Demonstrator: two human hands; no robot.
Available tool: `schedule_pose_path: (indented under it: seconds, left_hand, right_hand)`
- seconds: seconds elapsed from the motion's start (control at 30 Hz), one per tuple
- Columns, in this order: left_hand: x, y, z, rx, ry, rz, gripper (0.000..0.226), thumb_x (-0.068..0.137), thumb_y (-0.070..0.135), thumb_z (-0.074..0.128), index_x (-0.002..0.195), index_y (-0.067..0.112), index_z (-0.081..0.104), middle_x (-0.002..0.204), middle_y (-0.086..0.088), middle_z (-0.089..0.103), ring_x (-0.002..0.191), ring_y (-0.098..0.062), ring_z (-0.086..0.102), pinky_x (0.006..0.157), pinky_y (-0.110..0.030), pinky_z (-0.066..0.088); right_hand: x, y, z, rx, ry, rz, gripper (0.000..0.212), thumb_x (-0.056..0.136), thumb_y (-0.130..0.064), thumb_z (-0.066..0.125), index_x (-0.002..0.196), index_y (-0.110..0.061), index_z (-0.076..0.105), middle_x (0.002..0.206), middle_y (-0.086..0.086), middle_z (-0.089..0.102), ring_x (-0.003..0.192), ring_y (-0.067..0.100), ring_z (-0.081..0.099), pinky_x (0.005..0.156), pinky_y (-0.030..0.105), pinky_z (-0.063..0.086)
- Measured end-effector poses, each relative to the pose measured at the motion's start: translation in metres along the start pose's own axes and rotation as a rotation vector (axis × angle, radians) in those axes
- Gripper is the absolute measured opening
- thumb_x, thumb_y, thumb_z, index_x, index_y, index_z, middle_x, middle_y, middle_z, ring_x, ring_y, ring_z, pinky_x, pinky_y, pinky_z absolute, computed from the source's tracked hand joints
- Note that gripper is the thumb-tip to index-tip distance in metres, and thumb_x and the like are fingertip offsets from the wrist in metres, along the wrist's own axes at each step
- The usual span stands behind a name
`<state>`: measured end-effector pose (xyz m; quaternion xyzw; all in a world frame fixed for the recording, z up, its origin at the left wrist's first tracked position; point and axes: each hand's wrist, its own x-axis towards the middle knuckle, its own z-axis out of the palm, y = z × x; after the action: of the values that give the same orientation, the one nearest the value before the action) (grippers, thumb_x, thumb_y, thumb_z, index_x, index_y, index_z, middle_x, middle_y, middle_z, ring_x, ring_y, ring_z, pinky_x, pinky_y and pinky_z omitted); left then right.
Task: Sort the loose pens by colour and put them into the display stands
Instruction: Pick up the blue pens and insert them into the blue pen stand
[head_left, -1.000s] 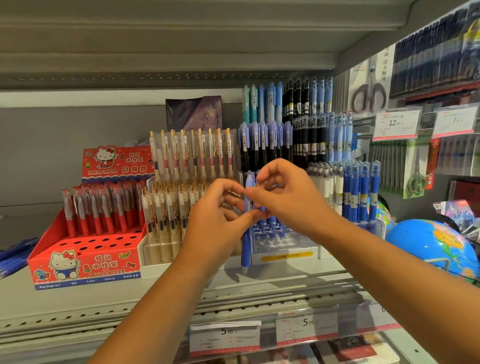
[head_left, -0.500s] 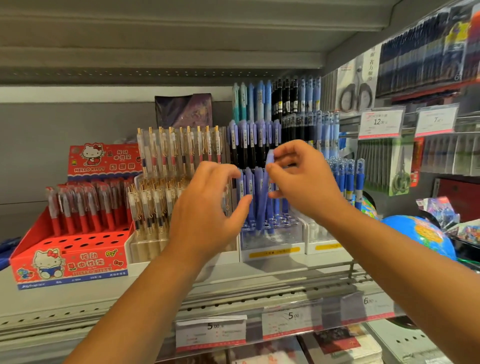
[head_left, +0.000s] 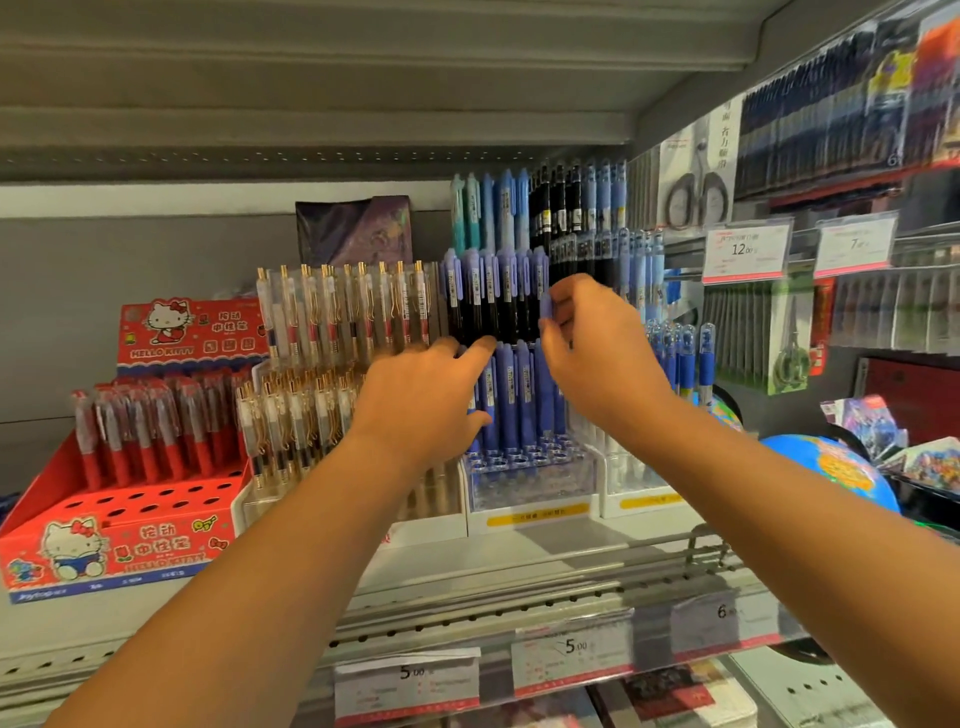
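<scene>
A clear tiered display stand (head_left: 524, 491) on the shelf holds rows of periwinkle-blue pens (head_left: 506, 400), with black-barrelled ones (head_left: 483, 306) in the tier above. My right hand (head_left: 597, 353) pinches the top of one periwinkle pen (head_left: 545, 384), which stands upright at the right end of the front row. My left hand (head_left: 421, 400) reaches in from the left with its fingers stretched out, fingertips against the pens of that row and its thumb low beside them. The pen's lower end is hidden among the others.
Left of the stand stands a rack of clear pens with gold clips (head_left: 332, 322), then a red Hello Kitty box (head_left: 119, 540) of red pens. Blue pens (head_left: 691, 358) and a globe (head_left: 831, 467) are at the right. Price labels (head_left: 571, 660) line the shelf edge.
Both hands held the pen low in front of the stand; my right hand has lifted it up and back into the front row, and my left hand let go and moved to the neighbouring pens.
</scene>
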<state>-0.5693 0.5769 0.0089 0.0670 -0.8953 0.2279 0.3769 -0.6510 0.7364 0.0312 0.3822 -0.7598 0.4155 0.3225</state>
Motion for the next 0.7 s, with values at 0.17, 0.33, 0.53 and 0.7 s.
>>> schedule_pose_path:
  seconds: [0.17, 0.33, 0.53, 0.7]
  left_hand:
    - [-0.002, 0.0, 0.005, 0.04, 0.046, 0.014, 0.08, 0.086, 0.06, 0.061, 0.152, 0.03, 0.027, 0.112, -0.002, 0.066, 0.093, -0.029, 0.067, 0.066, -0.036, 0.052]
    - [-0.003, 0.001, 0.006, 0.046, 0.062, 0.021, 0.081, 0.086, 0.061, 0.06, 0.152, 0.029, 0.027, 0.115, -0.002, 0.066, 0.095, -0.028, 0.067, 0.067, -0.035, 0.051]
    - [-0.005, 0.001, 0.006, 0.034, 0.075, 0.023, 0.08, 0.087, 0.06, 0.059, 0.152, 0.029, 0.026, 0.111, -0.001, 0.068, 0.098, -0.027, 0.066, 0.068, -0.034, 0.05]
    - [-0.004, 0.0, 0.006, 0.0, 0.059, 0.031, 0.075, 0.091, 0.059, 0.054, 0.153, 0.027, 0.025, 0.111, -0.002, 0.067, 0.1, -0.027, 0.065, 0.073, -0.037, 0.052]
  right_hand:
    - [-0.002, 0.003, 0.012, -0.087, -0.089, 0.084, 0.018, 0.101, -0.014, 0.049, 0.117, -0.005, 0.052, 0.105, 0.008, 0.056, 0.082, 0.019, 0.049, 0.069, 0.03, 0.039]
    - [-0.009, 0.008, 0.02, -0.234, -0.234, 0.178, 0.03, 0.101, -0.014, 0.049, 0.127, -0.001, 0.046, 0.116, 0.016, 0.056, 0.086, 0.024, 0.051, 0.065, 0.027, 0.034]
    - [-0.013, 0.011, 0.024, -0.225, -0.214, 0.23, 0.034, 0.099, -0.004, 0.049, 0.132, -0.001, 0.044, 0.117, 0.018, 0.056, 0.078, 0.022, 0.048, 0.058, 0.028, 0.034]
    - [-0.022, 0.011, 0.021, -0.213, -0.264, 0.175, 0.044, 0.1, -0.014, 0.052, 0.14, -0.006, 0.037, 0.118, 0.015, 0.058, 0.083, 0.024, 0.053, 0.067, 0.033, 0.043]
